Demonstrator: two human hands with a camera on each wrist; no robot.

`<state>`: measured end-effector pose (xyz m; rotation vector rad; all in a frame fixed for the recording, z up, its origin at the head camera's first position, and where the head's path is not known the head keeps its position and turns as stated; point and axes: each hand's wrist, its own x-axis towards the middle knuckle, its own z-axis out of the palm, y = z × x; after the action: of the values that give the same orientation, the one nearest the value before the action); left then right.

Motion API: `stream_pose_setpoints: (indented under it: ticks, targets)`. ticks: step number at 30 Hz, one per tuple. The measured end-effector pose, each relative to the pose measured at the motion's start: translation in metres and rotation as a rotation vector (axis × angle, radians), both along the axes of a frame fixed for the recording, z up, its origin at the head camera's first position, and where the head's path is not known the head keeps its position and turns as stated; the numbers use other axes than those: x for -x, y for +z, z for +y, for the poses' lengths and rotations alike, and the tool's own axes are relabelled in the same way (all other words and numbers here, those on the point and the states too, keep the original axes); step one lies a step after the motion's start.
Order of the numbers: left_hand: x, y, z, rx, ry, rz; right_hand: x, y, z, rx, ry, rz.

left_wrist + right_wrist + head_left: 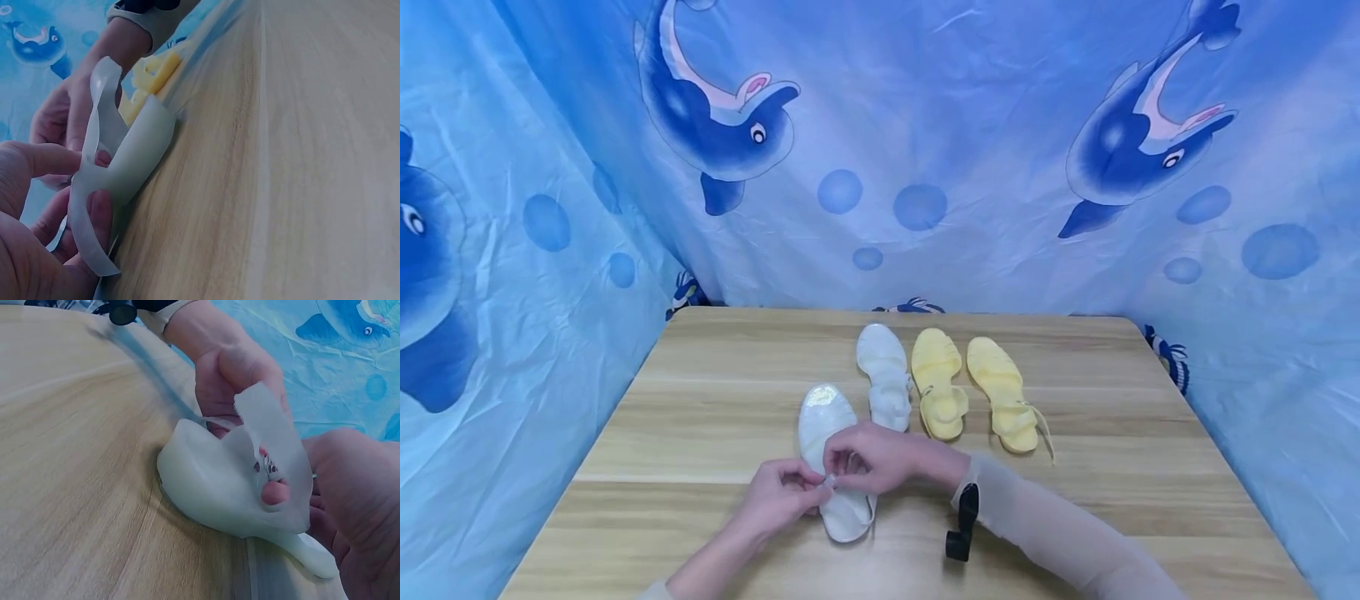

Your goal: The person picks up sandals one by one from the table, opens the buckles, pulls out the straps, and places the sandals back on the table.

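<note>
A white sandal (pixel 824 421) lies on the table in front of the person, its toe pointing away. In the head view the left hand (pixel 778 498) pinches its ankle strap from the left. From the right, the right hand (pixel 880 460) pinches the same strap, and the fingertips of both hands nearly meet there. A small metal buckle (pixel 269 465) shows among the fingers in the right wrist view. Curved up from the heel, the strap and heel part of the sandal (pixel 140 147) appear in the left wrist view. Fingers partly hide the strap's ends.
Beyond the right hand lies a second white sandal (pixel 882 354). Two yellow sandals (pixel 936 358) are to its right, the outer one with its strap loose. A wooden table (pixel 700 400) stands before blue dolphin-print curtains (pixel 992 100).
</note>
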<state>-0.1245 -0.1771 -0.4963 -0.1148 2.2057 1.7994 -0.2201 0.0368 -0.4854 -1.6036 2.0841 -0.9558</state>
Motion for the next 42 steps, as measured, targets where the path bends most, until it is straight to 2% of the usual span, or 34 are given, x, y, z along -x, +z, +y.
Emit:
stream_pose_setpoints:
  ticks: [8, 15, 19, 24, 31, 36, 42]
  targets:
    - [-0.0030, -0.0046, 0.0003, 0.025, 0.001, 0.011, -0.0029, -0.0015, -0.0015, -0.025, -0.012, 0.036]
    - [-0.0028, -0.0021, 0.0013, 0.036, 0.023, 0.015, -0.0037, -0.0006, -0.0036, -0.021, -0.050, -0.022]
    - [-0.0029, 0.0003, 0.0011, 0.066, 0.021, 0.028, -0.0035, -0.0007, -0.0063, -0.012, -0.086, -0.018]
    - [-0.0031, 0.0023, 0.0034, 0.102, 0.042, 0.036, -0.0034, 0.0011, -0.0059, -0.008, -0.078, 0.018]
    - [-0.0033, 0.0018, 0.0032, 0.108, 0.050, 0.047, -0.0055, 0.0049, -0.0061, -0.033, -0.088, -0.030]
    - [-0.0039, 0.0014, 0.0025, 0.097, 0.034, 0.056, -0.0058, 0.0021, -0.0064, -0.031, -0.097, -0.021]
    - [-0.0043, 0.0015, 0.0039, 0.118, 0.057, 0.056, -0.0036, -0.0006, -0.0036, -0.032, -0.103, -0.027]
